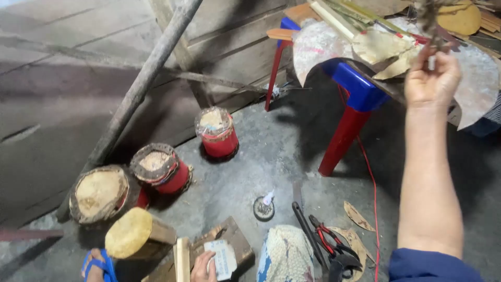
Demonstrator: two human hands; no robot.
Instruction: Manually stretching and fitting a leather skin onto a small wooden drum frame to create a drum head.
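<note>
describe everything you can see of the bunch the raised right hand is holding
The dry bunch looks like brownish-grey twigs or fibres, tangled and blurred, so its exact material is unclear. It is held upright at the top right of the view, its lower end pinched in the fingers of the right hand, its top cut off by the picture's edge. It hangs in front of the cluttered blue and red table.

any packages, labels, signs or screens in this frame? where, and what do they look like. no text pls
No signs or screens.
Small card: bottom centre, under the left hand, on a wooden block; flat, whitish, rounded corners, faint marks.
Wrapped bundle: on the floor right of the block; rounded, white net pattern, blue edge.
The right hand holds a dry twig by the table, no package.
</note>
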